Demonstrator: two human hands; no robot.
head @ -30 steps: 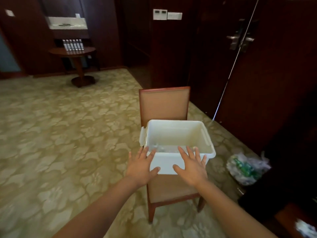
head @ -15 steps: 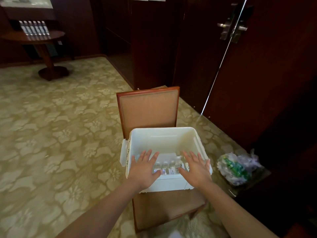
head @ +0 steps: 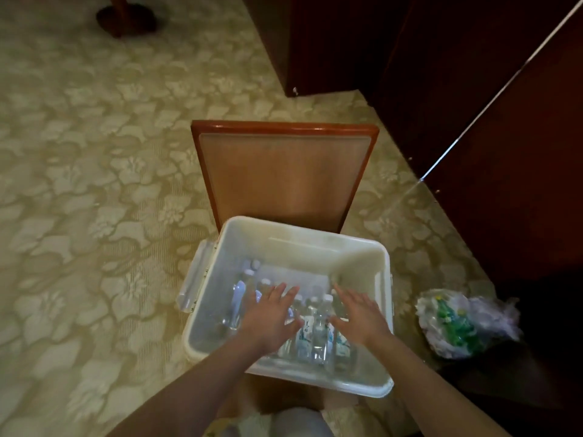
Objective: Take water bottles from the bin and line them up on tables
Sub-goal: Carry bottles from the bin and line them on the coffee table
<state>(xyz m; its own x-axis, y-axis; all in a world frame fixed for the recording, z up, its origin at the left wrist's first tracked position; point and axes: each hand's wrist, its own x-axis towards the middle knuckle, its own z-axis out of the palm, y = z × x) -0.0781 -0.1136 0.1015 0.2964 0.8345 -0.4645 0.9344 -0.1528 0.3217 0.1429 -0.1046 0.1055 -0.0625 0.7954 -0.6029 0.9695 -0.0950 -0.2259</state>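
Reaching into the bin (head: 299,247) with both hands, nothing picked yet. Left hand (head: 268,316) and right hand (head: 359,316) hover flat over the bottles (head: 315,329). The fingers (head: 277,291) on both are straight and spread and grip nothing; can't tell whether the palms touch the caps. The bin sits on the seat of a chair (head: 280,171), far rim against the chair back. Most bottles stand upright, packed along the bin's near edge toward its near right corner. A few more sit by the left wall, blurred, and at least one there looks tipped over. No bench top and no lined-up row in view, so finished count is unknown. My read: a good batch is still in the bin, so this pickup, the carry and the line-up are all left. Around it: patterned carpet (head: 94,152); a crumpled plastic bag (head: 457,320) with green stuff inside on the floor just right of the chair; dark wood panelling (head: 504,152) beyond it; a dark pedestal base (head: 126,17) at the far left, well apart. Obstructions: bottles are packed tight, so lifting one may knock its neighbours. The bin walls are tall, so it's a lift straight up. The bag is a trip risk if stepping right.
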